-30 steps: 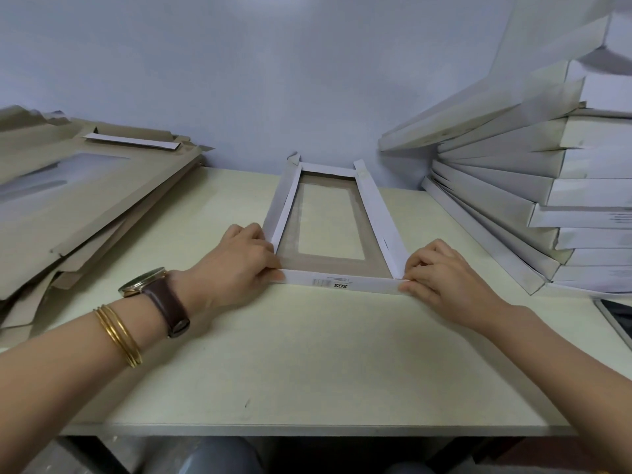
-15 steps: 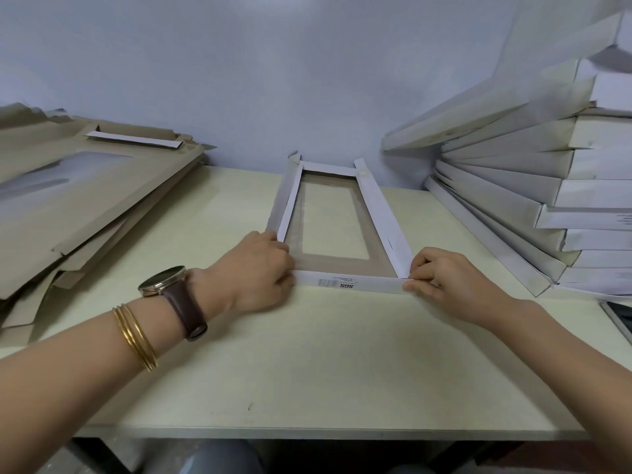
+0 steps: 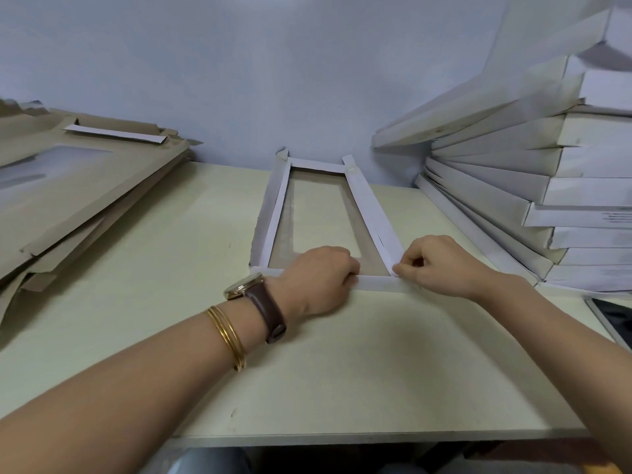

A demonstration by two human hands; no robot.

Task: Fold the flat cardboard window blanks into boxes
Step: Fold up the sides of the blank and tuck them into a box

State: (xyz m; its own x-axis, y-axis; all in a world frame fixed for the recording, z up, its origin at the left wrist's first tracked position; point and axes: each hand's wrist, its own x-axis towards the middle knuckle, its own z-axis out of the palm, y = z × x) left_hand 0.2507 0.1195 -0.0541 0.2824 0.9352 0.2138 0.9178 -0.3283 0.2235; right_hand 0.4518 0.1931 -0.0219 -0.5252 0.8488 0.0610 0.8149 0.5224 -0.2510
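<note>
box white flaps, brown inside | flat blanks brown | table cream

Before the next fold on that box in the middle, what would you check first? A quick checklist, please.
1. Left hand holds the near flap midway: ok.
2. Right hand pinches that flap's right end against the right wall: ok.
3. Left wall raised: ok.
4. Near left corner locked: cannot tell.
5. Stack of folded boxes apart from the work: ok.
</note>
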